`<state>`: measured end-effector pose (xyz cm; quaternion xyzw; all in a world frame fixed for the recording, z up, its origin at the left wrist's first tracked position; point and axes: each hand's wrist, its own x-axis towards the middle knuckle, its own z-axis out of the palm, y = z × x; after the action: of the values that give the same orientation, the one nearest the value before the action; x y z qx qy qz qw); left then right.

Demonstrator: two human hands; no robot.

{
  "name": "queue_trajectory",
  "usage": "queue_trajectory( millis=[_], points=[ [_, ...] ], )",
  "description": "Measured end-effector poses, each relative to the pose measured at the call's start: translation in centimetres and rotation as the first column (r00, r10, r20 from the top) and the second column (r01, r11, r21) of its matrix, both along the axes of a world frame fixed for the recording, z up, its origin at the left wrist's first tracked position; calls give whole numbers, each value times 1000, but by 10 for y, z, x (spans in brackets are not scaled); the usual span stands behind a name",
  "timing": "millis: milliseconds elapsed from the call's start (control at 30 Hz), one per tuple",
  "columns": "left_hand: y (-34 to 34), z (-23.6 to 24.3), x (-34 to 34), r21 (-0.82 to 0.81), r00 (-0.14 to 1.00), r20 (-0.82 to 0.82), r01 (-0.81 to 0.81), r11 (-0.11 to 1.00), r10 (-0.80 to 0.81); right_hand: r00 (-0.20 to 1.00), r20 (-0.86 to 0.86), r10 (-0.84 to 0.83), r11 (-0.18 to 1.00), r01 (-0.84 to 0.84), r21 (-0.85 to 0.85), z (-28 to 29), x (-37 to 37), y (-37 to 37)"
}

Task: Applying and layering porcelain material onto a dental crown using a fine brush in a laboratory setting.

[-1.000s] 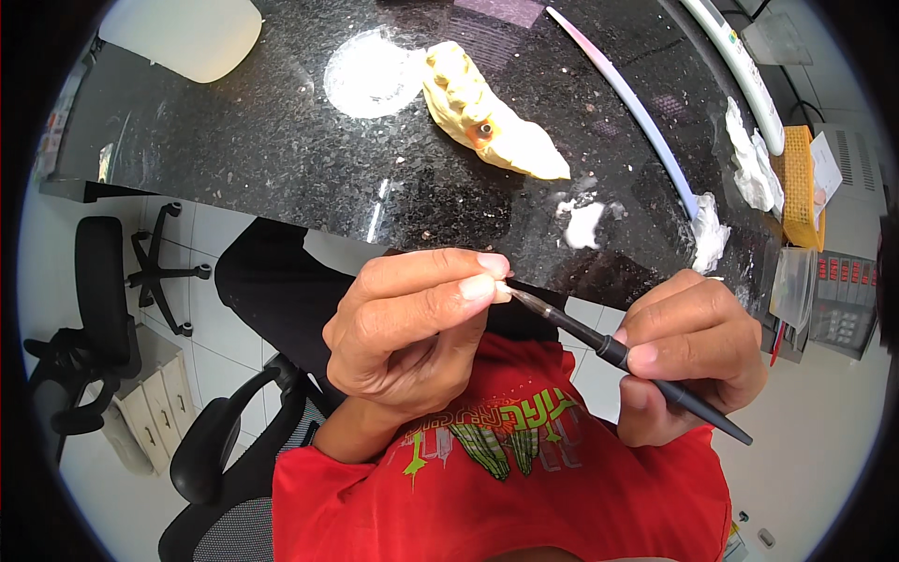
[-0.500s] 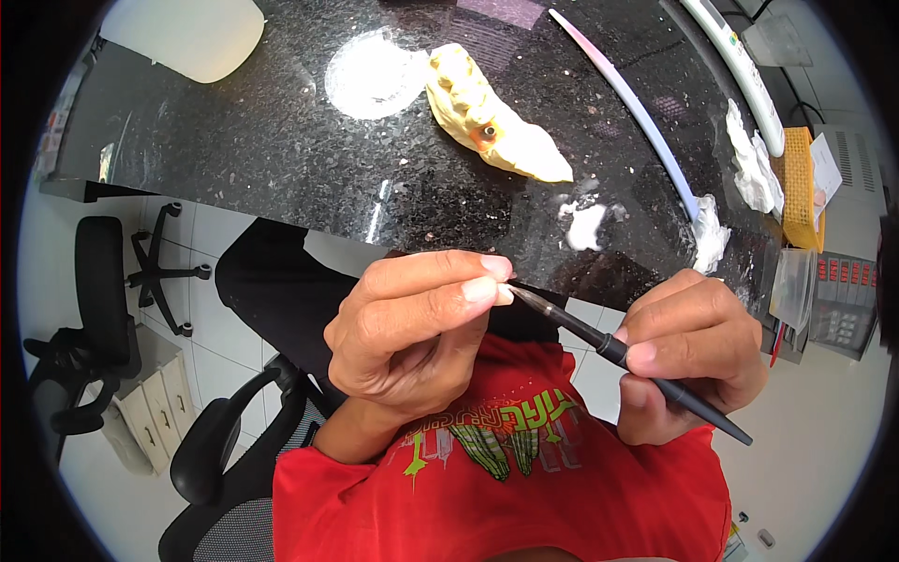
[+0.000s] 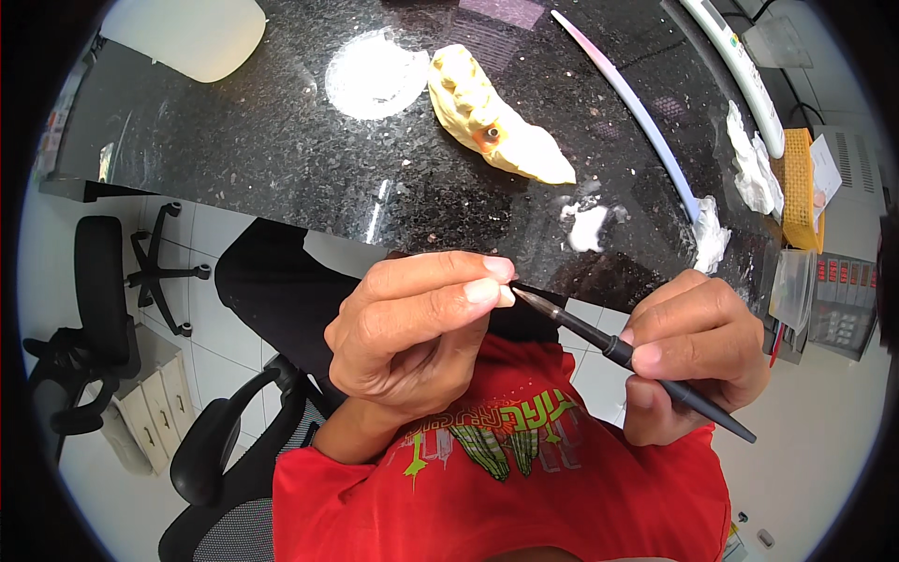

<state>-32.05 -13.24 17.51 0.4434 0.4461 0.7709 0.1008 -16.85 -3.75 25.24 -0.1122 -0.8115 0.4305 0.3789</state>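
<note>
My left hand (image 3: 407, 332) is closed in a pinch on a small white tooth-like piece (image 3: 507, 297), most of it hidden by the fingertips. In my right hand (image 3: 700, 351) is a fine brush (image 3: 588, 332) with a dark handle, held like a pen. Its pointed tip reaches the white piece, or very near it; actual contact is too small to tell. Beyond the hands, a pale yellow dental model (image 3: 510, 150) lies on the dark speckled bench (image 3: 272, 159). A round hole with a reddish rim shows in it, beside a row of teeth.
White powder forms a round patch (image 3: 376, 75) left of the model and a smaller heap (image 3: 588, 228) nearer me. A long curved pale strip (image 3: 627, 98) ends by crumpled white tissue (image 3: 712, 234). A yellow woven basket (image 3: 799, 192) stands right, an office chair (image 3: 98, 309) left.
The brush and my right hand have shifted very slightly right and down. My left hand keeps its pinch, almost unmoved.
</note>
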Motion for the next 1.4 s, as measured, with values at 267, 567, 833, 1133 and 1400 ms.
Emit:
queue_trajectory(
  millis=[267, 567, 833, 1133, 1400],
  points=[
    [1, 1, 0, 0, 1000, -2, 15, 1000, -15, 1000, 26, 4, 1000, -4, 23, 4, -1, 2],
    [0, 0, 0, -1, 1000, 3, 15, 1000, -15, 1000, -3, -3, 1000, 3, -1, 1, -3, 1],
    [0, 2, -2, -81, 992, -121, 8, 997, -17, 1000, 3, 14, 1000, -14, 9, 3, -2, 2],
    [0, 1, 0, -11, 1000, -2, 14, 1000, -14, 1000, -5, -28, 1000, 28, 8, 2, -3, 0],
    [0, 0, 0, -16, 1000, 3, 0, 1000, 0, 1000, -8, -16, 1000, 16, 16, 2, -1, 0]
  ],
)
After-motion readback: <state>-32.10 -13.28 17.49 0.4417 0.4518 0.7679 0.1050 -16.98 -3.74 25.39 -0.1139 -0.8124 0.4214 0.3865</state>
